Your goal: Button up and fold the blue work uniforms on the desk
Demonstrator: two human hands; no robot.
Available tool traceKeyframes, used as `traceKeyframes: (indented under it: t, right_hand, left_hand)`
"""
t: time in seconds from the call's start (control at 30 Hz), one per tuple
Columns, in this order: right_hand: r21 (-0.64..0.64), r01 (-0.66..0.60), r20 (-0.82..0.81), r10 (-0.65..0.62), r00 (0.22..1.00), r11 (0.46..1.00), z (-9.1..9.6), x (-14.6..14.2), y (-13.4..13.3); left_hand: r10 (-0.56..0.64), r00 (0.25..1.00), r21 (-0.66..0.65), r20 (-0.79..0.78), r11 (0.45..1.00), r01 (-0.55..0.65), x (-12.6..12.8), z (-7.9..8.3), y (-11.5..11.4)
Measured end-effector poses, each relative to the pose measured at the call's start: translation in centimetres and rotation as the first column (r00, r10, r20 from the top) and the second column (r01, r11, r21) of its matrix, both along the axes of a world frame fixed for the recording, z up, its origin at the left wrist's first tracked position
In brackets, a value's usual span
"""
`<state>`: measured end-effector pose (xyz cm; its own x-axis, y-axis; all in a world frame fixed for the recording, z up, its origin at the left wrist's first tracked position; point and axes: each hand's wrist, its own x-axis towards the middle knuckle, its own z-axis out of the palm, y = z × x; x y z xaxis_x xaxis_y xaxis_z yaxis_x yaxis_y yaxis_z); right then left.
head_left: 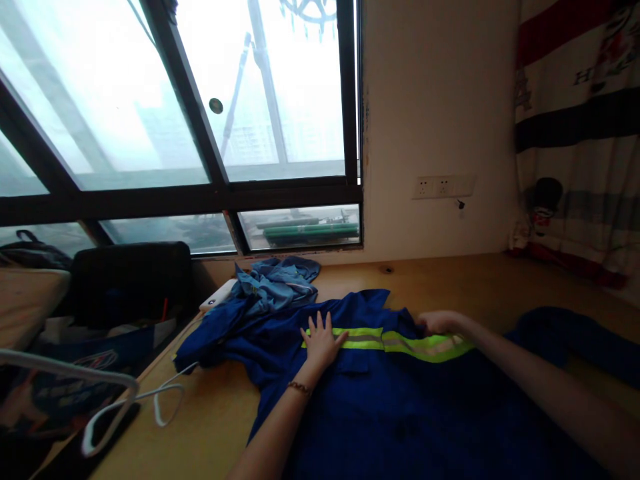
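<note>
A dark blue work jacket with a yellow and silver reflective stripe lies spread over the wooden surface. My left hand rests flat on its chest with fingers spread, partly over the left end of the stripe. Near the collar, my right hand is closed on the jacket's edge, just above the stripe; its fingertips are hidden. One sleeve reaches out to the left, and another extends to the right.
A crumpled light blue garment lies behind the jacket, beside a white device. A white cable loops over the wooden surface at left. A black chair and bags stand left. Window, wall sockets and curtain are behind.
</note>
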<state>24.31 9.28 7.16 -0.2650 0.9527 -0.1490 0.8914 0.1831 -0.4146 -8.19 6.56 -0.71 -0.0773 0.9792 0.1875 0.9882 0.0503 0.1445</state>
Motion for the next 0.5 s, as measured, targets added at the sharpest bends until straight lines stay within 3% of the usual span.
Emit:
traceKeyframes:
  t: [0.03, 0.1, 0.17, 0.2, 0.27, 0.37, 0.43, 0.5]
  right_hand:
    - [0.109, 0.098, 0.099, -0.109, 0.989, 0.989, 1.2, 0.3, 0.1]
    - [0.397, 0.261, 0.208, -0.363, 0.908, 0.88, 3.2, 1.2, 0.5]
    - [0.579, 0.296, 0.192, -0.48, 0.856, 0.76, 3.6, 2.0, 0.9]
    - [0.612, 0.294, 0.184, -0.494, 0.85, 0.734, 3.2, 2.3, 1.0]
    - [0.558, 0.342, 0.21, -0.527, 0.823, 0.756, 1.2, 2.3, 1.3]
    - [0.288, 0.514, 0.318, -0.587, 0.745, 0.808, -2.8, 2.0, 1.6]
    - [0.129, 0.49, 0.343, -0.502, 0.794, 0.862, -4.6, 2.2, 1.9]
    - [0.053, 0.336, 0.3, -0.336, 0.893, 0.94, -5.5, 3.1, 2.2]
  left_hand:
    - [0.009, 1.0, 0.027, 0.006, 1.0, -0.009, 0.0, 0.0, 0.0]
    - [0.025, 0.999, 0.069, 0.029, 0.997, -0.027, 0.1, 0.1, -0.1]
    - [0.028, 0.999, 0.086, 0.045, 0.996, -0.032, 0.4, 0.3, 0.0]
    - [0.025, 0.999, 0.088, 0.043, 0.996, -0.028, 0.5, 0.4, 0.1]
    - [0.019, 0.999, 0.061, 0.027, 0.998, -0.021, 0.6, 0.5, 0.5]
    - [0.028, 0.999, -0.071, 0.027, 0.997, -0.026, 0.4, 0.5, 1.1]
    - [0.038, 0.998, -0.144, 0.046, 0.989, -0.031, 0.0, 0.4, 1.4]
    - [0.047, 0.997, -0.155, 0.059, 0.987, -0.037, -0.5, 0.2, 1.5]
